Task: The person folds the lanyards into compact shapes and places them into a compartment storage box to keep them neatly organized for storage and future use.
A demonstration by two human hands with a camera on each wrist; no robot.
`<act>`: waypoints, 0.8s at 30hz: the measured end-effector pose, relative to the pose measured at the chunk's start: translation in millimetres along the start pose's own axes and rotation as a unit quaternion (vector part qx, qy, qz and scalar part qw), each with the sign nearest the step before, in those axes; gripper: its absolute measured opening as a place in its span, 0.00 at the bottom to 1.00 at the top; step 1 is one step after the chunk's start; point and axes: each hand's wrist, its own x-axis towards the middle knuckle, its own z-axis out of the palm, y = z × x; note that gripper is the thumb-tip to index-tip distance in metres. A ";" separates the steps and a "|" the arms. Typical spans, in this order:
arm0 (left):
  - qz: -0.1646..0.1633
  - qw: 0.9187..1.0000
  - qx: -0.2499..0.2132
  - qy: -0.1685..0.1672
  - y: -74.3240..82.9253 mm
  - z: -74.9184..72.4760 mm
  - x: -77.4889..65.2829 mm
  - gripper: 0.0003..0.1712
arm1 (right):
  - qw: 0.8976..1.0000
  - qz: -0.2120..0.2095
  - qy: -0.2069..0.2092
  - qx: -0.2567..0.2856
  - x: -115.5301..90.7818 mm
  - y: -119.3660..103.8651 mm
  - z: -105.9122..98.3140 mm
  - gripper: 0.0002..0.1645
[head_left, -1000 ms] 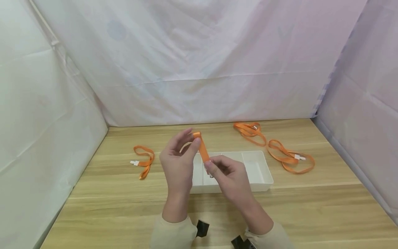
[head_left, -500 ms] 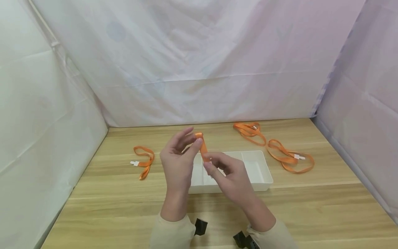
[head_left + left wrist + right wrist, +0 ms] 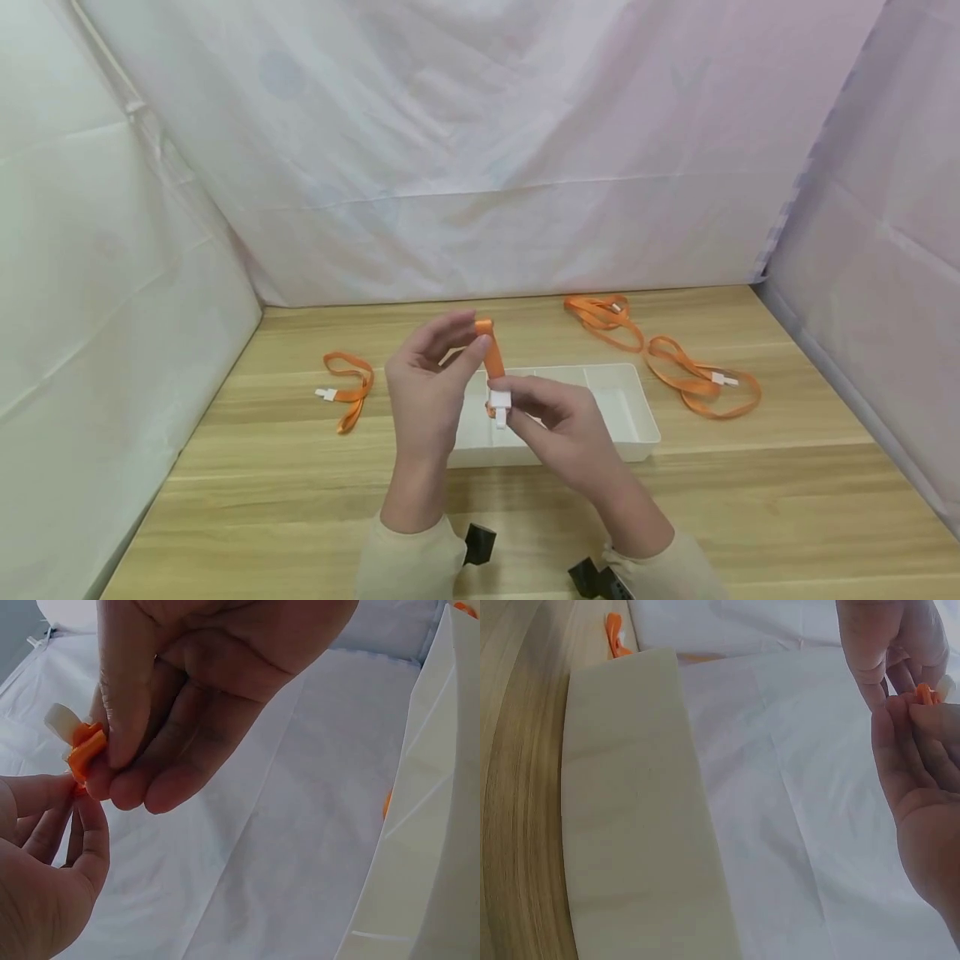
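Between both hands, over the white tray (image 3: 636, 452), is an orange lanyard (image 3: 492, 358) folded into a short strip with a white plastic clip (image 3: 500, 400) at its lower end. My left hand (image 3: 431, 392) pinches the folded top between thumb and fingers. Lower down, my right hand (image 3: 562, 425) pinches the strap beside the clip, which hangs toward me. In the left wrist view the bunched orange strap (image 3: 86, 754) and a pale clip (image 3: 61, 722) show at the meeting fingertips. The right wrist view shows a small orange loop (image 3: 925, 693) between the fingers; the rest is hidden.
The tray has several compartments. One loose orange lanyard (image 3: 360, 392) lies on the wooden table (image 3: 262, 483) at the left. Two more lie at the right: one behind the tray (image 3: 592, 315), one beside it (image 3: 678, 383). White cloth (image 3: 480, 150) hangs around the table.
The right hand has turned and shifted its fingers on the strap, bringing the white clip into view in front. The left hand keeps its pinch at the top, almost still.
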 end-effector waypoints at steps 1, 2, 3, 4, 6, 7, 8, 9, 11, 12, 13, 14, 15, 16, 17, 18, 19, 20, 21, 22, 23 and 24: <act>0.002 1.000 -0.002 -0.003 0.0 -0.1 0.0 0.17 | 1.000 -0.007 0.002 -0.001 0.0 0.2 0.3 0.19; 0.002 1.000 -0.003 -0.006 -0.6 -0.3 0.1 0.17 | 1.000 -0.019 0.005 -0.008 -0.2 1.3 0.2 0.19; 0.004 1.000 -0.004 -0.008 -0.8 -0.4 0.0 0.17 | 0.999 -0.027 0.010 -0.018 0.0 0.8 0.5 0.19; 0.005 1.000 -0.004 -0.011 -0.6 -0.3 -0.3 0.17 | 0.999 -0.038 0.017 -0.036 0.3 0.9 0.7 0.19; 0.008 1.000 -0.003 -0.015 -1.1 -0.3 -0.5 0.17 | 0.994 -0.071 0.029 -0.079 1.4 1.4 0.7 0.20; 0.009 1.000 -0.004 -0.017 -1.4 -0.2 -0.5 0.16 | 0.989 -0.096 0.037 -0.108 2.1 2.4 0.5 0.19; 0.008 1.000 -0.005 -0.019 -1.8 -0.2 -0.6 0.16 | 0.982 -0.124 0.045 -0.137 3.0 3.5 0.2 0.15; 0.008 1.000 -0.007 -0.022 -2.1 -0.1 -0.6 0.16 | 0.974 -0.152 0.050 -0.162 4.3 3.7 0.1 0.12; 0.006 1.000 -0.010 -0.028 -3.6 -0.2 -0.4 0.16 | 0.952 -0.219 0.057 -0.203 7.2 6.3 -0.6 0.08; 0.003 0.999 -0.011 -0.031 -4.6 -0.3 -0.4 0.17 | 0.942 -0.248 0.059 -0.217 8.8 6.7 -0.8 0.08; 0.001 0.999 -0.011 -0.033 -5.4 -0.4 -0.4 0.17 | 0.934 -0.271 0.059 -0.226 10.2 6.9 -1.1 0.10; -0.002 0.999 -0.009 -0.035 -5.6 -0.5 -0.8 0.17 | 0.928 -0.288 0.058 -0.228 11.5 6.8 -1.2 0.11; -0.005 0.999 -0.004 -0.037 -5.7 -0.6 -1.3 0.16 | 0.924 -0.301 0.058 -0.228 12.5 6.3 -1.4 0.11; -0.008 0.999 0.003 -0.039 -5.5 -0.6 -2.1 0.16 | 0.922 -0.308 0.059 -0.228 13.3 5.9 -1.8 0.11; -0.010 0.999 0.011 -0.043 -5.3 -0.7 -2.9 0.16 | 0.922 -0.309 0.060 -0.227 13.5 5.5 -2.2 0.11; -0.011 0.999 0.020 -0.048 -4.8 -0.7 -4.0 0.15 | 0.924 -0.303 0.065 -0.224 13.5 4.7 -3.0 0.12; -0.009 0.998 0.028 -0.054 -4.4 -0.6 -5.1 0.15 | 0.927 -0.293 0.071 -0.221 13.3 4.2 -3.7 0.12; -0.005 0.997 0.040 -0.061 -4.2 -0.4 -6.2 0.14 | 0.932 -0.280 0.077 -0.216 13.2 3.5 -4.5 0.13; 0.000 0.996 0.050 -0.070 -4.4 -0.2 -7.1 0.14 | 0.937 -0.264 0.082 -0.212 13.0 2.8 -5.4 0.12; 0.007 0.995 0.057 -0.079 -4.6 0.0 -7.8 0.14 | 0.942 -0.245 0.087 -0.211 12.8 2.1 -6.2 0.12; 0.014 0.994 0.064 -0.088 -5.1 0.1 -8.4 0.14 | 0.948 -0.222 0.093 -0.208 12.4 1.1 -6.9 0.11; 0.021 0.993 0.069 -0.096 -5.7 0.4 -8.9 0.14 | 0.954 -0.198 0.098 -0.200 12.2 0.0 -7.4 0.11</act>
